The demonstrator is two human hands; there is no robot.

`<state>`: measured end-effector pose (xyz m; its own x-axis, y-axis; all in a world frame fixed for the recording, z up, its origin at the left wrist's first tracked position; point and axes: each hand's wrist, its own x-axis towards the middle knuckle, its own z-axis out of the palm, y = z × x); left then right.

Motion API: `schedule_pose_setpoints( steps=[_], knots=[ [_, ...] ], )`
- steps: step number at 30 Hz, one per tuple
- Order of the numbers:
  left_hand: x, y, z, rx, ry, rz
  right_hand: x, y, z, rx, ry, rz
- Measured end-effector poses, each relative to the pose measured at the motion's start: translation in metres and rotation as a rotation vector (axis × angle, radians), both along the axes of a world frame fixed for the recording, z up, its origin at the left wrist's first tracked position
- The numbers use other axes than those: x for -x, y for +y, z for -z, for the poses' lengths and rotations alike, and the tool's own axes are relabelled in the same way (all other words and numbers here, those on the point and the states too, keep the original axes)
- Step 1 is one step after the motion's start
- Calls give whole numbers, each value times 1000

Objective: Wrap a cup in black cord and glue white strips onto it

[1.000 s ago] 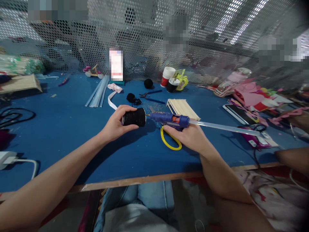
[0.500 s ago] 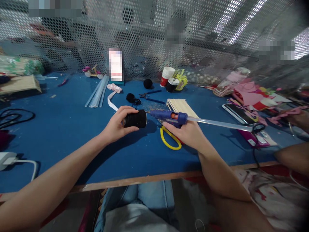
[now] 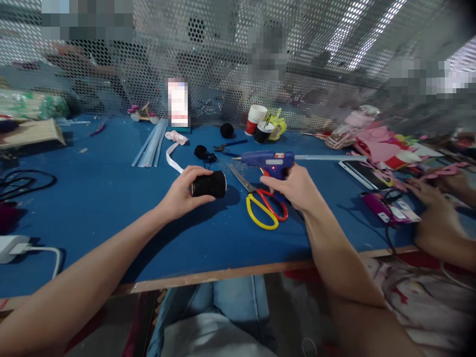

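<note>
My left hand [image 3: 181, 194] is closed round a black cylinder [image 3: 208, 184], held on its side just above the blue table [image 3: 96, 198]. My right hand [image 3: 295, 187] grips the handle of a blue glue gun [image 3: 268, 159], upright with its nozzle pointing left, clear of the cylinder. A clear glue stick [image 3: 322, 157] pokes out of the gun's back to the right. Yellow and red scissors [image 3: 260, 203] lie on the table between my hands.
At the back stand paper cups [image 3: 257, 118], spare glue sticks [image 3: 150, 142], a white ribbon [image 3: 173, 148], pliers [image 3: 227, 145] and black pompoms [image 3: 226, 130]. A phone [image 3: 362, 174] and pink craft scraps [image 3: 379, 144] lie right. Another person's hand [image 3: 435, 218] rests at the right edge. Cables [image 3: 22, 179] lie left.
My right hand has lifted the glue gun up and back, away from the cylinder's end, uncovering the scissors. The other person's hand has come in at the right.
</note>
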<state>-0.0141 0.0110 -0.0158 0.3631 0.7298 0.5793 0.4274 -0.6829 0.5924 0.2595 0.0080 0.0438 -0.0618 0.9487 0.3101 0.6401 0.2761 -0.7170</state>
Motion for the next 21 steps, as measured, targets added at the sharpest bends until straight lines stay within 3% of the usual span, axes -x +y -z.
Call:
schedule_pose_setpoints(
  steps=[3, 7, 11, 15, 21],
  knots=[
    [0, 1, 2, 26, -16, -20, -12, 12, 1, -48, 80, 74],
    [0, 2, 4, 56, -53, -41, -27, 33, -5, -62, -178, 307],
    [0, 2, 4, 96, -61, -70, -40, 59, -7, 50, -404, 445],
    [-2, -1, 2, 120, -65, -66, -50, 74, 4, 136, -588, 501],
    [-2, -3, 1, 172, -93, -73, -50, 71, 15, 218, -629, 477]
  ],
)
